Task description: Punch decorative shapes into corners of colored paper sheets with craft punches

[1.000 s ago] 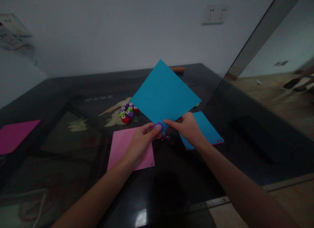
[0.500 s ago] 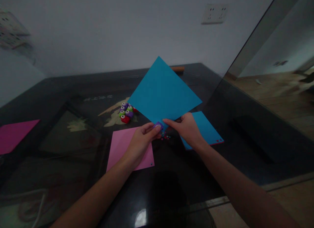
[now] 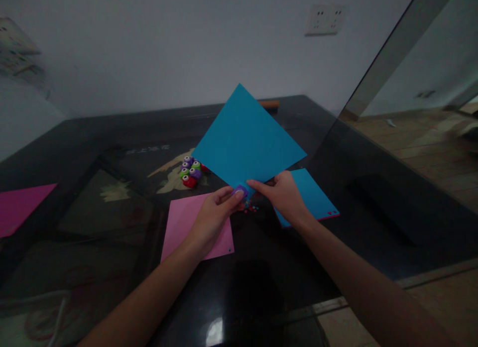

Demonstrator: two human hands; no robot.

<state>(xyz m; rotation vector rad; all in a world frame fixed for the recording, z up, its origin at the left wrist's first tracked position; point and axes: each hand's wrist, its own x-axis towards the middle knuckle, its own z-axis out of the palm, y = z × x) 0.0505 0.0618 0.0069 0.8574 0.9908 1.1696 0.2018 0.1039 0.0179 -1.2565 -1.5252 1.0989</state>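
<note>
My left hand (image 3: 212, 217) grips a small purple paper punch (image 3: 240, 191) at the bottom corner of a blue paper sheet (image 3: 248, 138). My right hand (image 3: 284, 195) pinches that sheet near the same corner and holds it raised and tilted over the dark glass table (image 3: 112, 138). Tiny coloured paper bits (image 3: 252, 207) lie on the glass just under the punch. A pink sheet (image 3: 186, 222) lies flat beneath my left hand. Another blue sheet (image 3: 317, 200) lies on the table under my right hand.
A cluster of small purple, green and red punches (image 3: 190, 170) sits on the table behind the pink sheet. A magenta sheet (image 3: 18, 207) lies at the far left. An orange object (image 3: 269, 104) rests at the table's back edge. A glass panel (image 3: 392, 138) stands on the right.
The blue sheet has risen slightly and shifted a little left with both hands; otherwise the hold is unchanged.
</note>
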